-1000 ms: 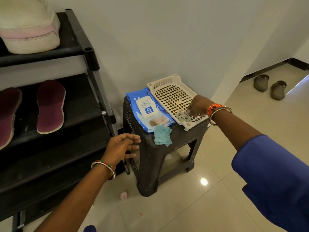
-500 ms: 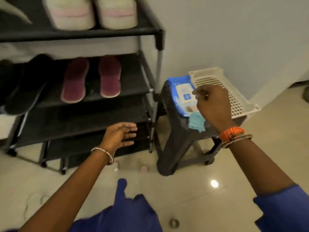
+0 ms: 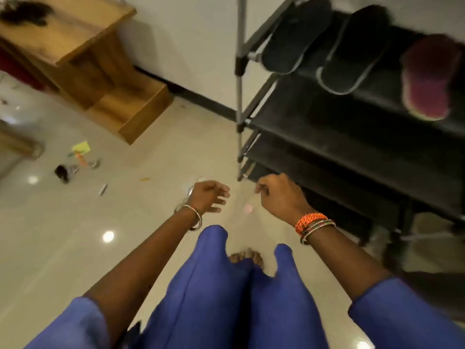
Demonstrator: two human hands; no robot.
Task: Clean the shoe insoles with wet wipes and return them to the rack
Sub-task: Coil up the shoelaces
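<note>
The black shoe rack (image 3: 352, 137) fills the right of the head view. On its upper visible shelf lie two black insoles (image 3: 294, 34) (image 3: 352, 51) and one maroon insole (image 3: 430, 76), all blurred. My left hand (image 3: 208, 197) hovers over the floor with its fingers loosely spread and holds nothing. My right hand (image 3: 281, 197) is beside it, near the rack's lower left corner, with fingers curled and thumb against forefinger; I see nothing plainly in it. No wet wipes are in view.
A low wooden cabinet (image 3: 83, 59) stands against the wall at the upper left. Small litter (image 3: 80, 157) and a pink bit (image 3: 248, 207) lie on the glossy tiled floor. My blue-clad legs and a bare foot (image 3: 247, 258) are below my hands.
The view has swung left and down, away from the stool, wipes pack and basket. My right hand left the stool and now hangs low beside my left hand.
</note>
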